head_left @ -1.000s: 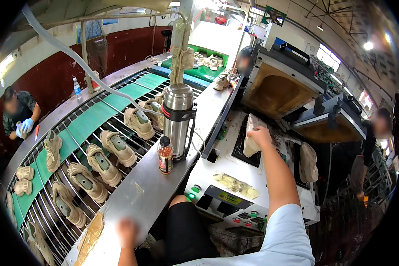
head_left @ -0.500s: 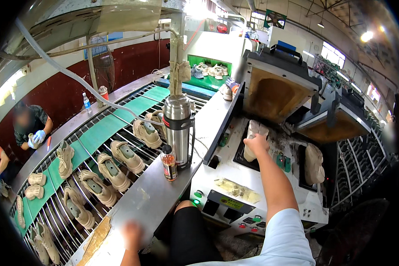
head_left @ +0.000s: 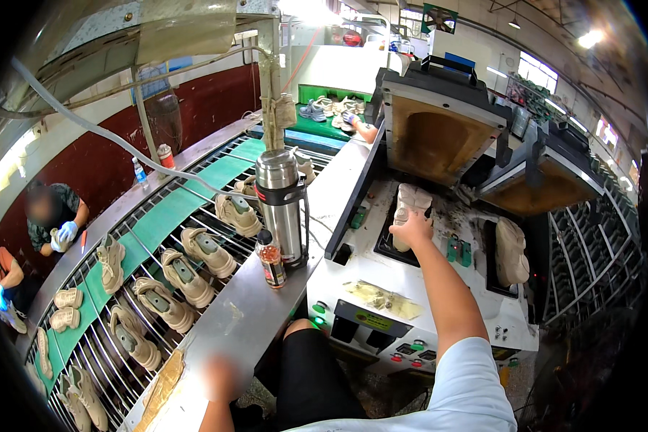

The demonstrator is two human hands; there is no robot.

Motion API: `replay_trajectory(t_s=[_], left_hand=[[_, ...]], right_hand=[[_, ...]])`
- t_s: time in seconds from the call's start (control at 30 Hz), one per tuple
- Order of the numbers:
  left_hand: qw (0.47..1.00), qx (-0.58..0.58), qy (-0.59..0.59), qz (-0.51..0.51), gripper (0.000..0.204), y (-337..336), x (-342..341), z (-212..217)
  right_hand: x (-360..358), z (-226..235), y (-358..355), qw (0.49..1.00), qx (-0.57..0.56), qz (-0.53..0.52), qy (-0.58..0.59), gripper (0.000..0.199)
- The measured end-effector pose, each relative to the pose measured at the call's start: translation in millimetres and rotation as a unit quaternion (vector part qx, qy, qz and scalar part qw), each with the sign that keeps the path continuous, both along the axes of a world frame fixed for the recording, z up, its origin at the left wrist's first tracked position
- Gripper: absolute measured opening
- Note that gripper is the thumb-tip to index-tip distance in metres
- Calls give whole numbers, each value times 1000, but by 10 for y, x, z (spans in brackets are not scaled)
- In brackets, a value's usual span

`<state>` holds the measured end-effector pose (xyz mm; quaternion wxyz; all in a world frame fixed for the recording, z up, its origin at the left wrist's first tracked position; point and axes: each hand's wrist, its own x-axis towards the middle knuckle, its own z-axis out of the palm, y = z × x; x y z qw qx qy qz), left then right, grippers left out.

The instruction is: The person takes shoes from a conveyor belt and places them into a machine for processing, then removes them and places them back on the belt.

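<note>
My right hand (head_left: 412, 229) is closed around a beige shoe (head_left: 415, 196), which stands in the black tray (head_left: 383, 247) of the left station of a white press machine (head_left: 324, 288). The hand covers the shoe's near part. Above it, the padded brown press lid (head_left: 443, 137) is raised. A second beige shoe (head_left: 511, 252) lies sole outward in the right station, its lid (head_left: 540, 194) raised too. My left hand (head_left: 222, 378) is by the near edge of the metal counter (head_left: 245, 317); its fingers are smeared.
On the left, a curved roller conveyor (head_left: 216, 176) carries several beige shoes (head_left: 186, 277). A steel thermos (head_left: 281, 209) and a small bottle (head_left: 271, 261) stand on the counter. Across the conveyor sits a co-worker (head_left: 54, 212) wearing gloves. Shoes lie on a green shelf (head_left: 317, 129) behind, where another person's hand reaches.
The view has shifted slightly. My right hand stays on the shoe in the left station. At the back, another person's hand has moved left toward the shoes on the green shelf.
</note>
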<state>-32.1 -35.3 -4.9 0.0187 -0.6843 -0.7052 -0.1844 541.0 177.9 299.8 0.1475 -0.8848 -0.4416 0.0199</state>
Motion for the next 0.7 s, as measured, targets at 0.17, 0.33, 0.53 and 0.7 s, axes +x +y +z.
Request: replay_trajectory(t_s=[0.17, 0.33, 0.53, 0.7], left_hand=[[999, -21, 23, -42, 28, -29, 202, 331], [989, -15, 122, -83, 26, -36, 180, 379], [982, 160, 93, -20, 29, 114, 25, -343], [995, 63, -60, 58, 39, 405, 731, -611]], right_hand=[[161, 160, -47, 998, -37, 19, 45, 82], [94, 58, -136, 999, -18, 23, -18, 83], [382, -211, -535, 970, 150, 194, 1, 64], [1093, -485, -1360, 940, 302, 150, -44, 43]])
